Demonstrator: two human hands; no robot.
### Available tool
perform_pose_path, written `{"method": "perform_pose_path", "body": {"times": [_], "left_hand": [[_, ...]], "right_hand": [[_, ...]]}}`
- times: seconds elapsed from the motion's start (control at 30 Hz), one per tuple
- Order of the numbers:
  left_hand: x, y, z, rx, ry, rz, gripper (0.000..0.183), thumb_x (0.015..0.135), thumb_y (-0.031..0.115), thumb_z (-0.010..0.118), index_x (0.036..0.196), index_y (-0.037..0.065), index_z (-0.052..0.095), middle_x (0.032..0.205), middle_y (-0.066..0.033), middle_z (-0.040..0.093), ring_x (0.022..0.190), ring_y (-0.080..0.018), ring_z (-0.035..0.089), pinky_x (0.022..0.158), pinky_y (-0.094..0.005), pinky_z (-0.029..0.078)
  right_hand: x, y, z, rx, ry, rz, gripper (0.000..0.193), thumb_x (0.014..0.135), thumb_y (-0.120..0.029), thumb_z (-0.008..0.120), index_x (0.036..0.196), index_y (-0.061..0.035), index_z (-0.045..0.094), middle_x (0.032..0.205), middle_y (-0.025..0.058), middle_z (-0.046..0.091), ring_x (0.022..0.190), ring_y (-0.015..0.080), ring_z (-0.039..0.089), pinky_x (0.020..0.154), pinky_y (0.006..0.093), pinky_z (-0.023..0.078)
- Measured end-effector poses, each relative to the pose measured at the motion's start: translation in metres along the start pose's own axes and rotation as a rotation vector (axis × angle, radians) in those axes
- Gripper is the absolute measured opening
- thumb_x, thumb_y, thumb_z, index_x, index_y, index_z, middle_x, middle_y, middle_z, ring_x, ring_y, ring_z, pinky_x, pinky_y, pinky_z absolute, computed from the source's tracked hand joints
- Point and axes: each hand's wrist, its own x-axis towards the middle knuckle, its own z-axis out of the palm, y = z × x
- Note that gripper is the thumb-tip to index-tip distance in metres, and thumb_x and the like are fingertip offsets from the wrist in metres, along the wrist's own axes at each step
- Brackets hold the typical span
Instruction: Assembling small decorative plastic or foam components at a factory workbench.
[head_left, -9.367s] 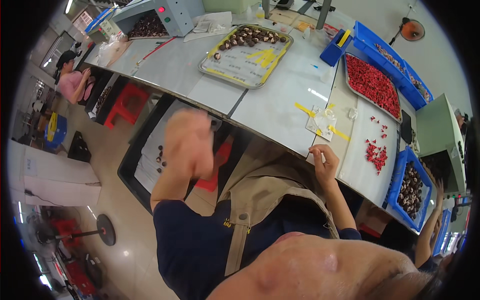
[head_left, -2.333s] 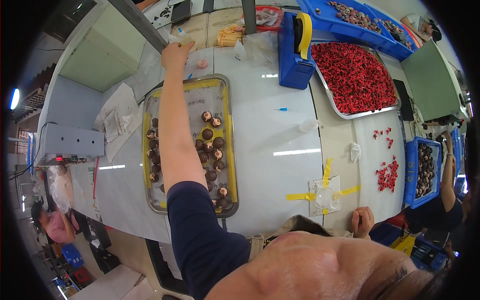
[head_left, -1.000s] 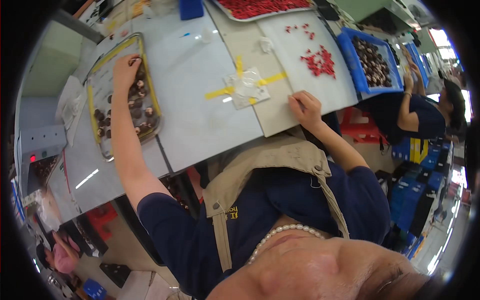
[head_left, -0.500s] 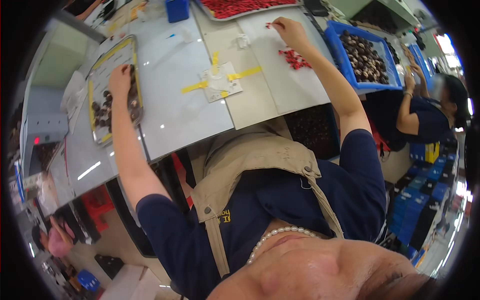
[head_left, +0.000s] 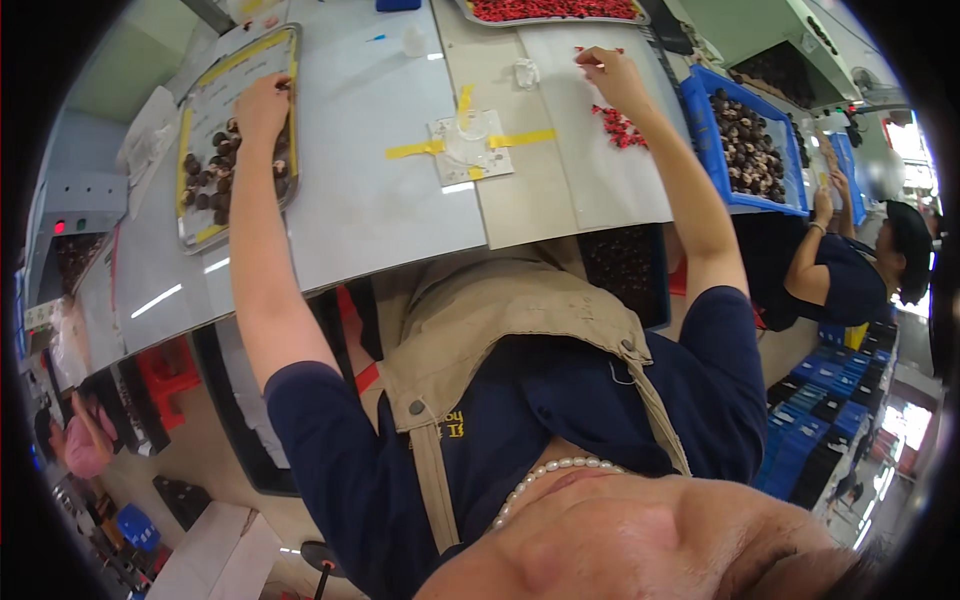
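Note:
My left hand (head_left: 263, 107) is over a shallow metal tray (head_left: 186, 225) edged with yellow tape. Its fingers are pinched together at the tray's right side, by a small dark piece. Several round, dark brown balls with pale patches (head_left: 215, 190) lie in the tray below the hand. At the right, my right hand (head_left: 612, 78) is low over a pale sheet (head_left: 560, 110). Thumb and forefinger come together there; whatever is between them is too small to make out. A few red bits lie just beyond these fingers, and a loose pile of red pieces (head_left: 620, 127) lies nearer me.
A white square plate (head_left: 490, 160) is fixed with yellow tape mid-table. Beyond stands a tray heaped with red pieces (head_left: 550, 10). A blue crate (head_left: 705, 150) of brown-and-cream balls stands at the right, with a co-worker (head_left: 850, 270) past it. A crumpled white wrapper (head_left: 526, 73) lies near the sheet.
The view has shifted, so the table sits higher and further right. Both hands stay over nearly the same spots. Red bits beyond the right fingers now show on both sides of that hand.

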Motion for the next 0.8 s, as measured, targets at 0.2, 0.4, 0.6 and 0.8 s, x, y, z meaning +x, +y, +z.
{"method": "perform_pose_path", "body": {"times": [0.2, 0.4, 0.6, 0.8], "left_hand": [[-0.029, 0.037, -0.038, -0.331, 0.43, 0.002, 0.023, 0.084, 0.011, 0.057, 0.107, 0.011, 0.061, 0.099, -0.0082, 0.06, 0.088, -0.0195, 0.059, 0.076, -0.0309, 0.047], [-0.138, 0.158, -0.083, -1.852, -0.118, -0.321, 0.029, 0.093, 0.016, 0.049, 0.119, 0.003, 0.052, 0.11, -0.0092, 0.06, 0.084, -0.0131, 0.059, 0.073, -0.0226, 0.049], [-0.192, 0.219, -0.056, -2.338, -0.473, -0.533, 0.033, 0.095, 0.012, 0.042, 0.126, -0.001, 0.045, 0.115, -0.0173, 0.057, 0.093, -0.0189, 0.061, 0.08, -0.0237, 0.052], [-0.2, 0.224, -0.045, -2.362, -0.509, -0.587, 0.034, 0.096, 0.011, 0.041, 0.127, 0.0, 0.044, 0.118, -0.0172, 0.055, 0.098, -0.0201, 0.06, 0.084, -0.0242, 0.051]], "right_hand": [[-0.052, -0.057, -0.015, 1.258, -0.195, 0.416, 0.024, 0.09, -0.006, 0.053, 0.112, 0.0017, 0.056, 0.103, 0.0064, 0.06, 0.093, 0.012, 0.059, 0.086, 0.0232, 0.048], [-0.08, -0.072, -0.014, 1.451, -0.192, 0.55, 0.029, 0.092, -0.011, 0.05, 0.118, 0.0033, 0.051, 0.098, 0.0054, 0.056, 0.087, 0.0095, 0.056, 0.079, 0.0201, 0.05], [-0.091, -0.082, 0.005, 1.529, -0.23, 0.574, 0.029, 0.094, -0.01, 0.047, 0.119, 0.0047, 0.049, 0.096, 0.005, 0.054, 0.085, 0.0109, 0.055, 0.079, 0.0207, 0.05], [-0.108, -0.086, 0.011, 1.564, -0.284, 0.634, 0.022, 0.092, -0.009, 0.051, 0.111, 0.002, 0.053, 0.096, 0.0065, 0.056, 0.086, 0.0122, 0.055, 0.079, 0.0222, 0.048]]}}
